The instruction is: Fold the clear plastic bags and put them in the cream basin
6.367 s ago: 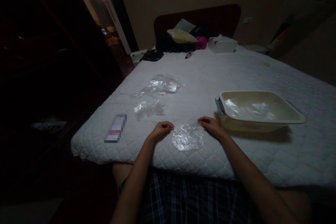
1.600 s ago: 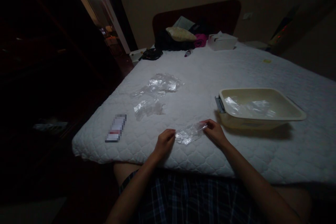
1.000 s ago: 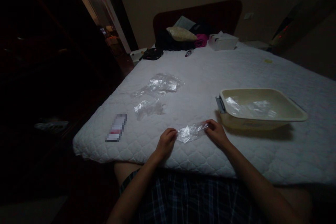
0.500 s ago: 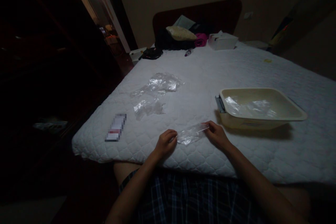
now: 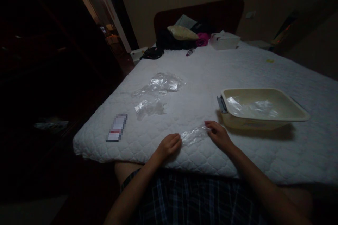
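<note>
A clear plastic bag (image 5: 194,135) stretches between my two hands, low over the near edge of the bed. My left hand (image 5: 170,144) has its fingers closed together at the bag's left end. At the right end, my right hand (image 5: 218,133) pinches the bag between thumb and fingers. Farther back on the left, more clear plastic bags (image 5: 166,82) lie in a loose heap, with another crumpled bag (image 5: 149,108) just in front of them. To the right of my right hand stands a cream plastic tub (image 5: 264,123) with a grey side handle, holding clear plastic bags (image 5: 261,107).
The white quilted bed (image 5: 195,77) spreads out before me. A blurred phone-like object (image 5: 117,127) lies at the left. Toward the headboard are a white box (image 5: 224,41), a small bottle (image 5: 189,52), a black bag (image 5: 153,53) and a pink roll (image 5: 202,39).
The bag between my hands has become narrower and more bunched. My left hand has shifted slightly right and turned more palm-down, its fingers flatter; my right hand has barely moved.
</note>
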`<move>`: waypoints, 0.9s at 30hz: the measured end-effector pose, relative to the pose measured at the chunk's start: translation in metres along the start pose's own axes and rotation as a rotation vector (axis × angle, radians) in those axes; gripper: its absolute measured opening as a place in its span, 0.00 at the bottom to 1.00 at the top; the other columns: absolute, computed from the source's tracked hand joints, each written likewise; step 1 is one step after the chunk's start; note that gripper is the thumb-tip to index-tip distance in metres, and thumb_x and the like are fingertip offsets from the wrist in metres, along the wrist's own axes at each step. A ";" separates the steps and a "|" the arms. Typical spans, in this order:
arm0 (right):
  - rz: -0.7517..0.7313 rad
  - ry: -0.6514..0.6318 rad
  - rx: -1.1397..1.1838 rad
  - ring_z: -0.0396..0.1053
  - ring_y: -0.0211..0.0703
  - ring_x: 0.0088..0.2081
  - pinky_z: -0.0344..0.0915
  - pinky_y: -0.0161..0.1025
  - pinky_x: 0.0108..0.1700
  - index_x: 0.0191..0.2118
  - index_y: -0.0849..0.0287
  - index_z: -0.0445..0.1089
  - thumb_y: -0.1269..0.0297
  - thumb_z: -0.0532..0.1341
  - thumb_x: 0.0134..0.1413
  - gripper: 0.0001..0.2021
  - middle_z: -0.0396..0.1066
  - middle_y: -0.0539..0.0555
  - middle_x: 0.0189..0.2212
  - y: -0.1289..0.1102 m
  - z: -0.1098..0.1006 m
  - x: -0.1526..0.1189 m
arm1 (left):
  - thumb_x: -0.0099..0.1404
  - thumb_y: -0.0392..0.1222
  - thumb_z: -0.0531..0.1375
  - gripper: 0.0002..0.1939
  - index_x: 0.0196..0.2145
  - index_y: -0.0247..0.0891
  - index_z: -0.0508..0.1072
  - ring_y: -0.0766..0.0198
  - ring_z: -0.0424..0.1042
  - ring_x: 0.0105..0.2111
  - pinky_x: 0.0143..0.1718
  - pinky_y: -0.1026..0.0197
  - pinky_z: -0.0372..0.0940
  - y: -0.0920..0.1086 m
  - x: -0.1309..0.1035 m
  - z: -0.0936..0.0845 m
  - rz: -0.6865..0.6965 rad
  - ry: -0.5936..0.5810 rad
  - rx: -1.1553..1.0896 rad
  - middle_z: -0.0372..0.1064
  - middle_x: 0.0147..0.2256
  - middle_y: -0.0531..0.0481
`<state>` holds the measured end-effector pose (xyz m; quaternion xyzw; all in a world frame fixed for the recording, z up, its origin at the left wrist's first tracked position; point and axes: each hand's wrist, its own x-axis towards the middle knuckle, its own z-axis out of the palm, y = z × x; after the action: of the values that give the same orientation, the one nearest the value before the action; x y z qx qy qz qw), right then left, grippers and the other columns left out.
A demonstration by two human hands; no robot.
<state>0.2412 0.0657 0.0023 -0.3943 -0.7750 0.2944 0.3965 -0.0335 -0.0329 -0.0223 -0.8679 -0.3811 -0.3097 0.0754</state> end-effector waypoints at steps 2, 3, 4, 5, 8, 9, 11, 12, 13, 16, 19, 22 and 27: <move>-0.006 0.001 0.013 0.67 0.47 0.43 0.64 0.44 0.43 0.35 0.57 0.69 0.69 0.55 0.46 0.09 0.69 0.56 0.41 0.001 -0.001 0.001 | 0.62 0.32 0.51 0.11 0.42 0.36 0.68 0.56 0.68 0.46 0.42 0.50 0.68 0.001 0.001 -0.001 0.030 0.006 0.001 0.70 0.42 0.40; 0.009 -0.003 0.019 0.67 0.46 0.43 0.65 0.44 0.43 0.37 0.57 0.69 0.69 0.55 0.45 0.11 0.69 0.56 0.41 0.001 -0.003 0.001 | 0.62 0.32 0.51 0.12 0.42 0.35 0.68 0.56 0.68 0.46 0.42 0.50 0.68 0.001 0.001 -0.001 0.039 0.017 0.008 0.70 0.42 0.40; 0.025 -0.008 0.031 0.67 0.46 0.42 0.65 0.44 0.43 0.39 0.57 0.68 0.70 0.55 0.44 0.13 0.69 0.57 0.41 0.000 -0.005 0.001 | 0.62 0.31 0.51 0.12 0.43 0.35 0.68 0.56 0.68 0.46 0.42 0.51 0.69 0.001 0.002 -0.002 0.047 0.027 0.018 0.70 0.42 0.40; 0.039 -0.015 0.045 0.67 0.46 0.43 0.65 0.43 0.43 0.41 0.57 0.67 0.71 0.55 0.44 0.15 0.68 0.57 0.41 -0.001 -0.007 0.001 | 0.62 0.31 0.51 0.12 0.43 0.35 0.68 0.56 0.68 0.46 0.41 0.51 0.69 0.002 0.003 -0.002 0.055 0.035 0.031 0.70 0.41 0.40; 0.051 0.002 0.043 0.67 0.46 0.45 0.65 0.44 0.45 0.47 0.57 0.65 0.72 0.53 0.45 0.19 0.66 0.57 0.44 -0.005 -0.017 0.000 | 0.63 0.31 0.51 0.12 0.43 0.34 0.68 0.56 0.68 0.46 0.41 0.52 0.69 0.002 0.004 -0.002 0.074 0.053 0.053 0.71 0.41 0.40; 0.043 0.020 0.009 0.67 0.46 0.46 0.64 0.45 0.47 0.47 0.57 0.64 0.72 0.52 0.46 0.20 0.66 0.57 0.45 -0.007 -0.020 0.000 | 0.63 0.31 0.51 0.12 0.43 0.34 0.68 0.56 0.68 0.46 0.41 0.52 0.69 0.002 0.004 -0.002 0.078 0.056 0.051 0.71 0.41 0.39; -0.009 0.044 -0.096 0.65 0.47 0.48 0.62 0.47 0.50 0.48 0.56 0.64 0.73 0.51 0.48 0.19 0.66 0.57 0.46 -0.014 -0.025 -0.002 | 0.63 0.31 0.51 0.12 0.43 0.34 0.68 0.55 0.68 0.47 0.42 0.52 0.69 0.002 0.004 -0.002 0.068 0.047 0.035 0.70 0.41 0.39; -0.056 0.040 -0.153 0.64 0.47 0.49 0.61 0.48 0.51 0.48 0.56 0.64 0.73 0.51 0.49 0.19 0.66 0.57 0.47 -0.019 -0.026 -0.003 | 0.63 0.31 0.51 0.12 0.43 0.34 0.68 0.56 0.68 0.47 0.42 0.51 0.69 0.002 0.004 -0.002 0.059 0.035 0.026 0.70 0.42 0.39; -0.111 0.023 -0.204 0.63 0.48 0.50 0.60 0.49 0.52 0.48 0.56 0.65 0.74 0.50 0.50 0.19 0.66 0.57 0.47 -0.025 -0.025 -0.004 | 0.63 0.31 0.51 0.12 0.43 0.34 0.68 0.56 0.68 0.47 0.42 0.51 0.69 0.002 0.004 -0.002 0.050 0.021 0.020 0.70 0.42 0.39; -0.273 -0.088 -0.327 0.62 0.49 0.52 0.59 0.50 0.53 0.50 0.57 0.64 0.71 0.51 0.52 0.18 0.66 0.59 0.49 -0.044 -0.012 -0.010 | 0.63 0.31 0.50 0.12 0.42 0.35 0.68 0.56 0.68 0.47 0.42 0.51 0.69 0.002 0.005 -0.003 0.045 0.002 0.018 0.70 0.42 0.40; -0.347 -0.214 -0.442 0.58 0.51 0.55 0.55 0.51 0.56 0.53 0.60 0.62 0.65 0.53 0.55 0.19 0.61 0.62 0.53 -0.053 0.008 -0.020 | 0.62 0.31 0.51 0.12 0.43 0.34 0.68 0.55 0.67 0.47 0.42 0.52 0.68 0.003 0.005 -0.005 0.060 0.028 0.021 0.70 0.42 0.39; -0.371 -0.321 -0.533 0.52 0.53 0.58 0.52 0.53 0.57 0.57 0.59 0.56 0.60 0.53 0.55 0.24 0.54 0.62 0.58 -0.048 0.022 -0.032 | 0.61 0.30 0.53 0.14 0.45 0.34 0.67 0.55 0.66 0.48 0.43 0.51 0.68 0.005 0.003 -0.008 0.018 0.025 0.009 0.69 0.44 0.38; -0.372 -0.408 -0.626 0.45 0.51 0.61 0.48 0.52 0.59 0.60 0.60 0.50 0.54 0.52 0.56 0.28 0.48 0.62 0.60 -0.035 0.026 -0.041 | 0.58 0.33 0.54 0.15 0.45 0.34 0.67 0.55 0.66 0.48 0.45 0.51 0.66 0.011 -0.004 -0.015 -0.145 0.056 -0.030 0.66 0.46 0.38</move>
<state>0.2214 0.0091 -0.0004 -0.2826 -0.9478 0.0401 0.1424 -0.0351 -0.0480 -0.0113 -0.8301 -0.4358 -0.3441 0.0503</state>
